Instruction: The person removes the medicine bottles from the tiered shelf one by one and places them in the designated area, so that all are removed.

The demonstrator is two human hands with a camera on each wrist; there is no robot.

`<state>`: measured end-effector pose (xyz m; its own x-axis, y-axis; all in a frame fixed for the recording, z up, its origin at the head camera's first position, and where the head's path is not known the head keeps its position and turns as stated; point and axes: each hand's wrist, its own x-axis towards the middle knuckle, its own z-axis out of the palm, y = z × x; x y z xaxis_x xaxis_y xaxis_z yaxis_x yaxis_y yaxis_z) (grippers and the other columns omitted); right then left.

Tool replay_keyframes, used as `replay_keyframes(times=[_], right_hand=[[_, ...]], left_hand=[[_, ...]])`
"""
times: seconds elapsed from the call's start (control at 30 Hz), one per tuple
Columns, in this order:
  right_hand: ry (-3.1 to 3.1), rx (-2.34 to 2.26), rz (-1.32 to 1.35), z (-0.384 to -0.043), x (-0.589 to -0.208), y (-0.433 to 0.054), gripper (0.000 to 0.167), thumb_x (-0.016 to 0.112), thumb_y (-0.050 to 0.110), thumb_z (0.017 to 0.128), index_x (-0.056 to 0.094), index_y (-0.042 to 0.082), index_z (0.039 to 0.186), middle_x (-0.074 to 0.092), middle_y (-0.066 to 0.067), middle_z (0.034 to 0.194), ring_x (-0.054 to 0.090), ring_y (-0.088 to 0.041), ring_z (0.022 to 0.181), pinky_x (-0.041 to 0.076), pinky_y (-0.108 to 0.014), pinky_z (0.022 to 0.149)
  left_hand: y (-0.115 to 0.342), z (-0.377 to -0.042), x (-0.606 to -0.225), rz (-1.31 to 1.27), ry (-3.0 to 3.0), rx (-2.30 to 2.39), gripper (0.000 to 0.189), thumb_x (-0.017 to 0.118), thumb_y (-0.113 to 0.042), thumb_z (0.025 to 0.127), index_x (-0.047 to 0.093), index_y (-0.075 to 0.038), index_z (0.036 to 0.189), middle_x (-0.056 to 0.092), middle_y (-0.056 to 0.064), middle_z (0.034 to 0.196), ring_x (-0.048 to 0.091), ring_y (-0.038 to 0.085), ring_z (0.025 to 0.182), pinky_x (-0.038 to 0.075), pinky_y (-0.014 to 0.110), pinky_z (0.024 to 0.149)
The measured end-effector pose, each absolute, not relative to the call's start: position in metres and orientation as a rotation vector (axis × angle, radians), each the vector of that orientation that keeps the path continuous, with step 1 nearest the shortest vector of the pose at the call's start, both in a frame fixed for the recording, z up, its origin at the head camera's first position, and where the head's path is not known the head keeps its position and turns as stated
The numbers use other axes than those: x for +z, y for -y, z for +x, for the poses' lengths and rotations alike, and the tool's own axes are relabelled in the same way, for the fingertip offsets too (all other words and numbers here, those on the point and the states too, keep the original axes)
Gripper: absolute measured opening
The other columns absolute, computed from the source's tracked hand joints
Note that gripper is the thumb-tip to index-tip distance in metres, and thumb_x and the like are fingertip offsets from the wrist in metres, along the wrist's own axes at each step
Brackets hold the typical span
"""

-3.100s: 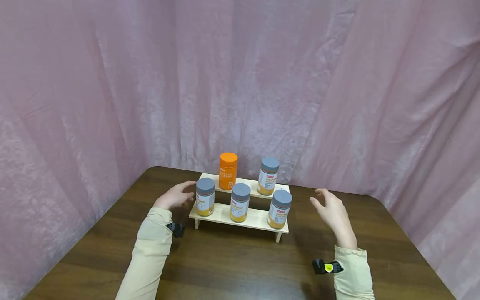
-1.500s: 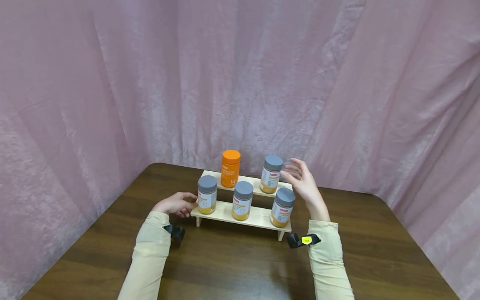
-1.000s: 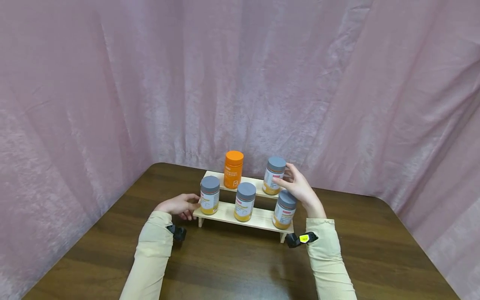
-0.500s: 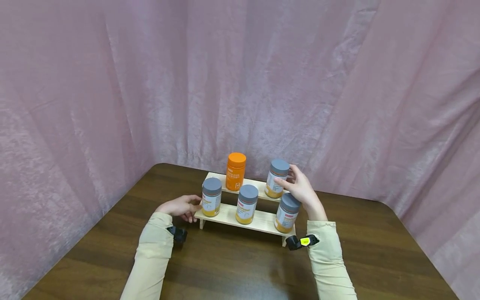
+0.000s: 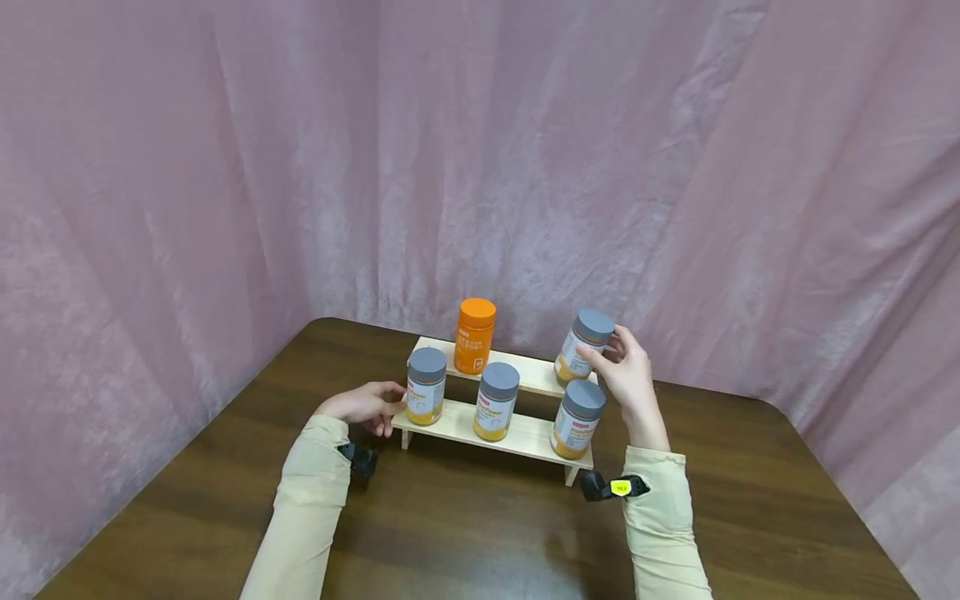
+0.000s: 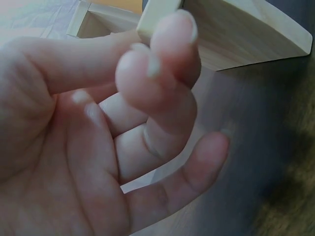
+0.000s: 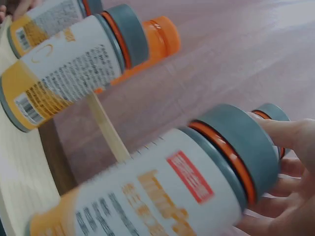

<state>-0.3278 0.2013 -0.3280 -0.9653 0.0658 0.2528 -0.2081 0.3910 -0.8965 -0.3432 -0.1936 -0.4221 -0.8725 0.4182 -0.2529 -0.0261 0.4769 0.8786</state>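
A two-tier wooden shelf [image 5: 457, 425] stands on the table, its lower left end between the thumb and curled fingers of my left hand [image 5: 363, 406]. In the left wrist view, the fingertips [image 6: 172, 37] lie right at the board's end. At the upper tier's right end, my right hand [image 5: 628, 371] grips a grey-lidded supplement jar [image 5: 579, 350] that leans to the right. The right wrist view shows only a bit of its lid [image 7: 273, 112], behind a nearer jar [image 7: 162, 191]. An orange jar [image 5: 475, 337] stands upright on the upper tier's left half.
Three more grey-lidded jars stand on the lower tier: a left one [image 5: 426, 387], a middle one [image 5: 496, 402] and a right one [image 5: 577, 421], the last close below my right hand. The brown table [image 5: 465, 533] ends at a pink curtain [image 5: 480, 167] behind.
My right hand has come in from the right, taken hold of the upper grey-lidded jar and shifted it rightward, tilting it. My left hand has closed in on the shelf's left end.
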Motion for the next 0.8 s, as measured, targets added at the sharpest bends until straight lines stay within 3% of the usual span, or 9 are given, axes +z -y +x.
replay_keyframes(times=[0.13, 0.27, 0.57, 0.8], right_hand=[[2.302, 1.586, 0.046, -0.321, -0.329, -0.214, 0.06, 0.07, 0.023, 0.09, 0.043, 0.011, 0.142, 0.056, -0.015, 0.135, 0.056, -0.024, 0.116, 0.046, -0.024, 0.089], [2.274, 1.546, -0.01, -0.313, -0.33, -0.227, 0.059, 0.069, 0.023, 0.09, 0.044, 0.012, 0.142, 0.056, -0.013, 0.134, 0.054, -0.014, 0.11, 0.044, -0.015, 0.082], [2.288, 1.481, -0.062, -0.303, -0.332, -0.245, 0.06, 0.07, 0.022, 0.089, 0.044, 0.01, 0.142, 0.057, -0.014, 0.133, 0.052, 0.003, 0.097, 0.043, -0.009, 0.082], [2.358, 1.448, -0.098, -0.3, -0.331, -0.257, 0.066, 0.069, 0.029, 0.09, 0.039, 0.013, 0.147, 0.054, -0.012, 0.139, 0.052, -0.006, 0.107, 0.042, -0.018, 0.087]], left_hand=[[0.193, -0.345, -0.421, 0.307, -2.283, 1.374, 0.048, 0.05, -0.014, 0.1, 0.032, 0.006, 0.14, 0.058, 0.001, 0.059, 0.053, 0.006, 0.05, 0.048, 0.021, 0.056], [0.193, -0.345, -0.421, 0.296, -2.279, 1.387, 0.049, 0.051, -0.014, 0.1, 0.032, 0.007, 0.141, 0.058, 0.002, 0.061, 0.055, 0.008, 0.052, 0.049, 0.021, 0.056], [0.196, -0.348, -0.422, 0.302, -2.265, 1.401, 0.052, 0.051, -0.012, 0.099, 0.029, 0.008, 0.143, 0.058, 0.002, 0.06, 0.056, 0.007, 0.052, 0.049, 0.021, 0.056], [0.191, -0.344, -0.417, 0.31, -2.266, 1.398, 0.053, 0.05, -0.011, 0.099, 0.028, 0.01, 0.143, 0.058, 0.002, 0.06, 0.056, 0.008, 0.053, 0.049, 0.021, 0.056]])
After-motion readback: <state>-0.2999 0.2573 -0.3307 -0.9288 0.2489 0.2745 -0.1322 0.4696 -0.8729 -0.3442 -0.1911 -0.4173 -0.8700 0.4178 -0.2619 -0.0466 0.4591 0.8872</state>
